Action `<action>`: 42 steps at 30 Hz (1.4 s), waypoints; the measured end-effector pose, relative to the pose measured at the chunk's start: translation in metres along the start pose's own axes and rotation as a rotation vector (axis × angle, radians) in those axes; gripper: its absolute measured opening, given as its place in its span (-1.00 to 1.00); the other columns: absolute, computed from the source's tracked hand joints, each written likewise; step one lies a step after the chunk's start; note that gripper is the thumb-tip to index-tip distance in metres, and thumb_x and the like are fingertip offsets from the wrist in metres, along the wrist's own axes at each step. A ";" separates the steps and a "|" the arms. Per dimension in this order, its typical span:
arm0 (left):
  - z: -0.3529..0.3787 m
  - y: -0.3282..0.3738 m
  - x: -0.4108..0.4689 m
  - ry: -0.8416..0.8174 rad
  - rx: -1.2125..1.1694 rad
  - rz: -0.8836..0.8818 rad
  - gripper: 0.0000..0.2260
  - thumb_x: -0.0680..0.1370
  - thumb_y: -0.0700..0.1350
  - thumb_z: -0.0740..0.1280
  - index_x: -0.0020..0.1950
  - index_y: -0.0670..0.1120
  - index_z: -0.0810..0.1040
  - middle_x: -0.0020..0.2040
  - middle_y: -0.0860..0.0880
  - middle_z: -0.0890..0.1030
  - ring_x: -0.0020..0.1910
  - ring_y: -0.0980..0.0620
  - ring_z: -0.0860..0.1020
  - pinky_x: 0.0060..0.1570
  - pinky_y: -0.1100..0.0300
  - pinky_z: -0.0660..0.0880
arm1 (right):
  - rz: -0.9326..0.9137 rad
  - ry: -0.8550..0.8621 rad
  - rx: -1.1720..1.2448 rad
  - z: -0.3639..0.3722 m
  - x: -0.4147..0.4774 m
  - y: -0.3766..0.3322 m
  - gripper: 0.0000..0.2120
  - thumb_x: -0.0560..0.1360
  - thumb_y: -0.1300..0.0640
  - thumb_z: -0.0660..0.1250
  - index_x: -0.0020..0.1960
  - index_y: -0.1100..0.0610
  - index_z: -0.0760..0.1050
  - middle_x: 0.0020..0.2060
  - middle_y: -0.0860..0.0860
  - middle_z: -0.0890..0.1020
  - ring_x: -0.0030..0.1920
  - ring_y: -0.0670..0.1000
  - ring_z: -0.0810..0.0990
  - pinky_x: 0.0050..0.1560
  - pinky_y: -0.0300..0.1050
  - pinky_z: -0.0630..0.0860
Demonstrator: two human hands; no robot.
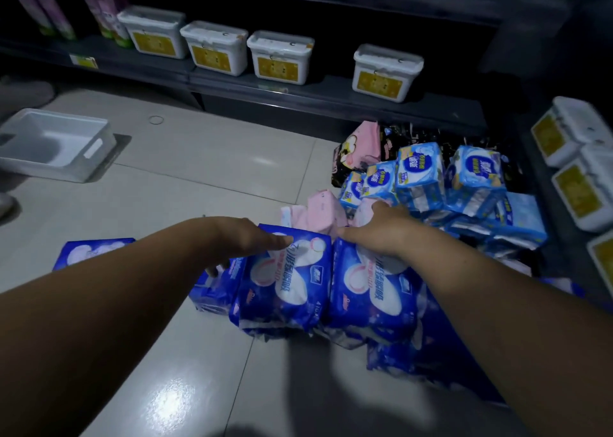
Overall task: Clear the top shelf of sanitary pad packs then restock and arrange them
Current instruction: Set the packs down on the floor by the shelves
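The left hand point(247, 240) spans the left dark blue pack point(285, 284), one finger across its top and the thumb down its side, pinching it. The right hand point(374, 234) curls over the far edge of the right dark blue pack point(371, 287), gripping it, with the fingertips hidden. The two packs touch side by side on the floor, probably so they lift together. Beyond the right dark blue pack lie pink packs point(323, 211) and light blue packs point(421, 174). The top shelf is out of view.

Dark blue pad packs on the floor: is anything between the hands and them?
Nothing visible. The left hand holds the left dark blue pack; the right hand rests on top of the right dark blue pack.
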State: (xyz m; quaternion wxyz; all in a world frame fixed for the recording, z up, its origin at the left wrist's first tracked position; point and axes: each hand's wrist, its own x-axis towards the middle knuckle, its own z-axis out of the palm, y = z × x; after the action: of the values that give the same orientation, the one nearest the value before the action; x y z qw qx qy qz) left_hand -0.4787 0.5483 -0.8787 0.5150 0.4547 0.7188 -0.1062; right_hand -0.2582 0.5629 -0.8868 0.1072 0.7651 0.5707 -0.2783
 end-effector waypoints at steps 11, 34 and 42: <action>0.026 -0.022 0.011 -0.045 -0.146 -0.011 -0.17 0.42 0.35 0.34 0.52 -0.10 0.20 0.48 -0.18 0.32 0.34 -0.24 0.41 0.29 -0.14 0.40 | 0.101 -0.077 0.163 0.037 -0.016 0.013 0.15 0.25 -0.52 0.34 0.59 -0.05 -0.14 0.55 0.05 -0.28 0.54 0.32 -0.08 0.43 0.31 0.20; 0.035 -0.035 0.013 -0.037 -0.451 0.075 -0.54 0.56 0.02 0.38 0.38 -0.12 0.36 0.28 -0.18 0.53 0.19 -0.21 0.54 0.15 -0.19 0.52 | 0.130 0.039 -0.048 0.043 -0.021 -0.007 -0.17 0.35 -0.16 0.47 0.45 0.12 0.16 0.38 0.18 0.27 0.36 0.29 0.29 0.02 0.00 0.30; 0.026 -0.037 0.014 -0.029 -0.406 0.115 -0.61 0.57 -0.05 0.36 0.35 -0.13 0.40 0.22 -0.17 0.57 0.14 -0.19 0.57 0.15 -0.15 0.54 | 0.069 0.073 -0.171 0.028 -0.013 -0.008 -0.75 0.59 0.12 0.23 0.24 0.17 0.41 0.29 0.16 0.46 0.25 0.20 0.47 0.04 -0.05 0.42</action>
State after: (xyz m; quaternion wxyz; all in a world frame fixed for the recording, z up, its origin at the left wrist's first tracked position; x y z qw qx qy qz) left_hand -0.4908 0.5187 -0.9136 0.6115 0.3804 0.6908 0.0642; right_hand -0.2764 0.5413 -0.9010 0.1609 0.7819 0.5692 -0.1966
